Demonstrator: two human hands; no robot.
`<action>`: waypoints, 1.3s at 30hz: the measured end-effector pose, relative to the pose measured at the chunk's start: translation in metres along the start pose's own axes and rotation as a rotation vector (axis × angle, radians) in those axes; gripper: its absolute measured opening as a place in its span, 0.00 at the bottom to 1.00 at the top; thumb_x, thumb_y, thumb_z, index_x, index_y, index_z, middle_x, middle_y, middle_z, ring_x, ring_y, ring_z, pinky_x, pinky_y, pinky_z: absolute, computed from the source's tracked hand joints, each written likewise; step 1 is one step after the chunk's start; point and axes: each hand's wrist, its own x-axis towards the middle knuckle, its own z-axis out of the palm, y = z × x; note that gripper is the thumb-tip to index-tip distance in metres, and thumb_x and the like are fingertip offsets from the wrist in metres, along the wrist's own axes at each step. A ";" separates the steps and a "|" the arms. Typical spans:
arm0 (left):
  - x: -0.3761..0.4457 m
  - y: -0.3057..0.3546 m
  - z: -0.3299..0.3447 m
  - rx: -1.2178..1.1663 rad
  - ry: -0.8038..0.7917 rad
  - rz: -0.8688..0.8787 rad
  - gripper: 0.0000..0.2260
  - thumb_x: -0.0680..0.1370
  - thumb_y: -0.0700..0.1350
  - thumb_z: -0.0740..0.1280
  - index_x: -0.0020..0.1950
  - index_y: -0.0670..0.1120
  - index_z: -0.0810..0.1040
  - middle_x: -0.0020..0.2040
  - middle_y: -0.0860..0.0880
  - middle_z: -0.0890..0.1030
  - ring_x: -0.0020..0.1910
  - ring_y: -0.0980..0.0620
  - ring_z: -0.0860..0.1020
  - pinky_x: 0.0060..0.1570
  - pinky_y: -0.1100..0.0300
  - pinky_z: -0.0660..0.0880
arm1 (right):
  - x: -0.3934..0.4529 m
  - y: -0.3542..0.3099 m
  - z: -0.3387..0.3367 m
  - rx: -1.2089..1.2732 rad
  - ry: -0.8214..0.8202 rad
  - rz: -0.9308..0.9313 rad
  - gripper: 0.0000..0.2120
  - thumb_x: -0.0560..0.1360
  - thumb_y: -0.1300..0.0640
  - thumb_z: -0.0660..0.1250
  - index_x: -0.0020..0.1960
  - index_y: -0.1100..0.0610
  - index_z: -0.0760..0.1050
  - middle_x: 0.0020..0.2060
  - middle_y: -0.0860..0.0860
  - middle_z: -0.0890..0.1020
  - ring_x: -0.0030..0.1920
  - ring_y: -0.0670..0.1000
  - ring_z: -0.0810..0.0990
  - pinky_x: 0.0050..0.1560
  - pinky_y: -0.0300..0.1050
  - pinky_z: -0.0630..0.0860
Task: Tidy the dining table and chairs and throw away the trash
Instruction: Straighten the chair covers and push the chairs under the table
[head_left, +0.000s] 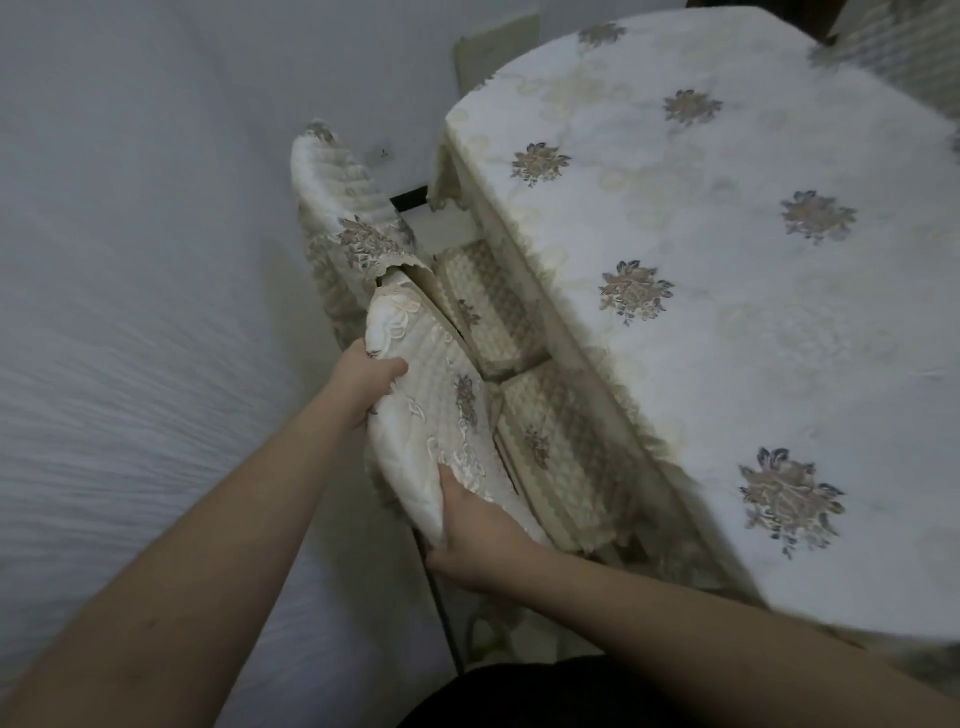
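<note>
Both hands grasp the covered backrest of the near chair (441, 415): the left hand (366, 376) curls over its upper corner, the right hand (475, 535) clamps its lower edge. Just right of the hands, two padded chair seats (550, 447) sit tucked under the counter (727, 260), draped in a flowered cloth. Beyond the left hand stands a second covered chair back (337, 208).

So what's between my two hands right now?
Head view: the near chair's quilted back cover. Left hand grips its upper edge, right hand its lower.
</note>
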 end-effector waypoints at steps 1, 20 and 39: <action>0.003 -0.001 -0.001 0.001 -0.001 -0.004 0.22 0.65 0.45 0.71 0.58 0.45 0.76 0.51 0.44 0.81 0.46 0.44 0.81 0.49 0.47 0.80 | 0.000 0.000 -0.002 -0.002 -0.009 0.000 0.48 0.70 0.53 0.68 0.77 0.53 0.37 0.66 0.61 0.70 0.62 0.61 0.73 0.60 0.48 0.71; 0.002 -0.004 0.010 -0.007 -0.041 0.081 0.19 0.63 0.46 0.69 0.54 0.49 0.78 0.49 0.47 0.83 0.48 0.46 0.82 0.51 0.47 0.79 | -0.007 0.008 -0.017 -0.063 -0.095 -0.024 0.47 0.70 0.54 0.67 0.77 0.56 0.38 0.72 0.60 0.62 0.64 0.61 0.72 0.58 0.48 0.71; 0.010 -0.008 0.021 0.092 -0.007 0.105 0.24 0.63 0.53 0.68 0.57 0.46 0.75 0.51 0.47 0.81 0.49 0.47 0.80 0.54 0.45 0.78 | -0.013 0.012 -0.028 -0.069 -0.114 -0.016 0.47 0.72 0.53 0.66 0.77 0.56 0.36 0.75 0.57 0.59 0.67 0.57 0.68 0.59 0.41 0.67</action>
